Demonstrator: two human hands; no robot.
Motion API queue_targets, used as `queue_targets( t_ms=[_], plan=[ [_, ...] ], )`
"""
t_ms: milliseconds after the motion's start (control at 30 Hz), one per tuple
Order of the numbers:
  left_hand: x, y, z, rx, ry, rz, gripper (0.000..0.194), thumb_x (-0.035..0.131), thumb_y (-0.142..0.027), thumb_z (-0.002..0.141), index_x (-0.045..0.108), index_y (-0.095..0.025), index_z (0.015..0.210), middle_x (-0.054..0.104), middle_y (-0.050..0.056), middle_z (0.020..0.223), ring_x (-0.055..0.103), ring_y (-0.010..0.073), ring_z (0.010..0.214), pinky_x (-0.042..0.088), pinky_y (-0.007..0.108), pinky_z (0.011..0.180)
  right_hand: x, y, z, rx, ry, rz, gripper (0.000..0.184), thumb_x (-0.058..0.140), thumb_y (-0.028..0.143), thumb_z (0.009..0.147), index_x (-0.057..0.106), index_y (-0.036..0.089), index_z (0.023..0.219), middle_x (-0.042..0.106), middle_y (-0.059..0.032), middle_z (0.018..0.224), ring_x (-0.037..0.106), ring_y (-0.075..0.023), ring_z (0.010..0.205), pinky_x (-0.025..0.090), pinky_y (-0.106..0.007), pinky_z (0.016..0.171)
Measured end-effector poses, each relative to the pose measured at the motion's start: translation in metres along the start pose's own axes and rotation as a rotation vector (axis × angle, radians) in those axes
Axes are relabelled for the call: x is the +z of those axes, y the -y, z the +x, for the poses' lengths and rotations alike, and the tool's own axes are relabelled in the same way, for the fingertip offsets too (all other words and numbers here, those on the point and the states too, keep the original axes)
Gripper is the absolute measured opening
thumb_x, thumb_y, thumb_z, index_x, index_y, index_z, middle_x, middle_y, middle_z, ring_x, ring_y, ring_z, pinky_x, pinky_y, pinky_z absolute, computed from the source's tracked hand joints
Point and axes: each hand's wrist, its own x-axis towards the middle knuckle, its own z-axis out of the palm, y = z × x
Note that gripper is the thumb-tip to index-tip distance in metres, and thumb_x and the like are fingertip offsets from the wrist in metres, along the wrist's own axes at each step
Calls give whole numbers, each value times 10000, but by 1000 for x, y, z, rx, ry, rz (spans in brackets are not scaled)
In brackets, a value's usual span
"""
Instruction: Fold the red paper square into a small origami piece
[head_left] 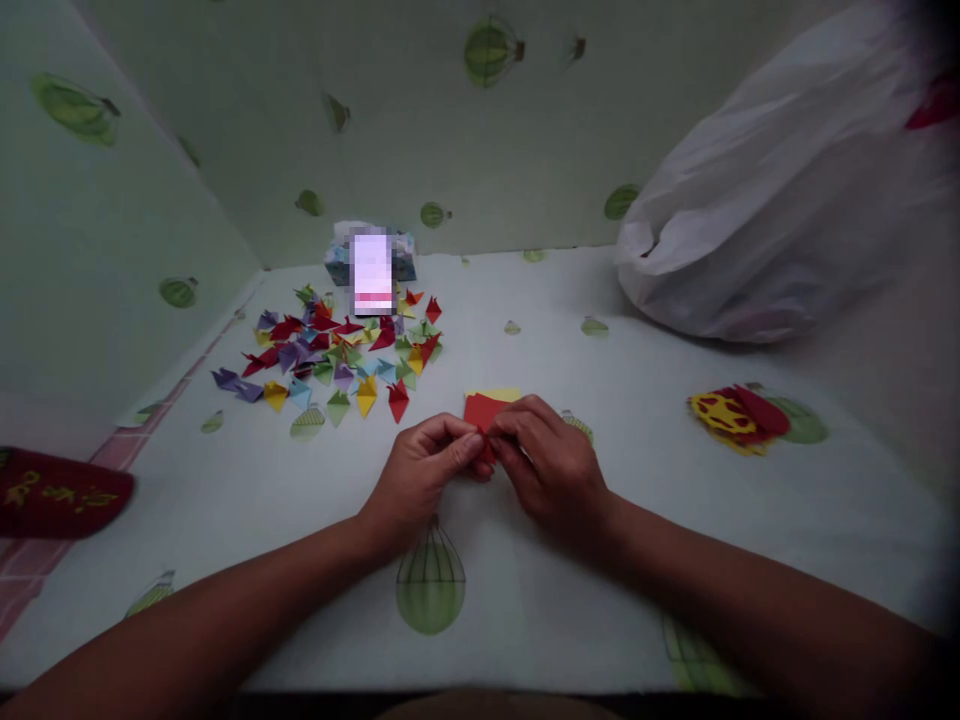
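Note:
My left hand (424,470) and my right hand (551,462) meet at the middle of the table and both pinch a small red paper piece (481,412). The fingertips of both hands cover its near edge. A yellow paper sheet (501,394) lies flat just behind the red piece, partly hidden by it. Both forearms rest low over the pale cloth with green balloon prints (431,585).
A heap of several folded paper pieces in red, purple, green, yellow and blue (341,350) lies at the back left. A small box (371,262) stands behind it. A white plastic bag (787,190) fills the back right. Red-and-yellow cutouts (739,418) lie at right, a dark red object (56,492) at left.

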Motion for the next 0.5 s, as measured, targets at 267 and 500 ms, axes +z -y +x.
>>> queue_targets(
  t_ms=[267, 500],
  plan=[
    [1, -2, -1, 94, -27, 39, 126, 732, -251, 819, 690, -146, 764, 694, -2, 680, 643, 98, 664, 523, 212, 691, 0, 3, 1, -15, -16, -6, 180, 524, 11, 913, 548, 168, 827, 592, -49, 713, 555, -175, 675, 477, -286, 581],
    [2, -2, -2, 108, -44, 46, 102, 730, -233, 813, 700, -150, 762, 691, -6, 677, 637, 94, 662, 519, 206, 682, 1, 5, 0, -18, -33, -22, 177, 523, 14, 916, 557, 164, 827, 605, -55, 710, 566, -177, 673, 473, -286, 577]
  ],
)
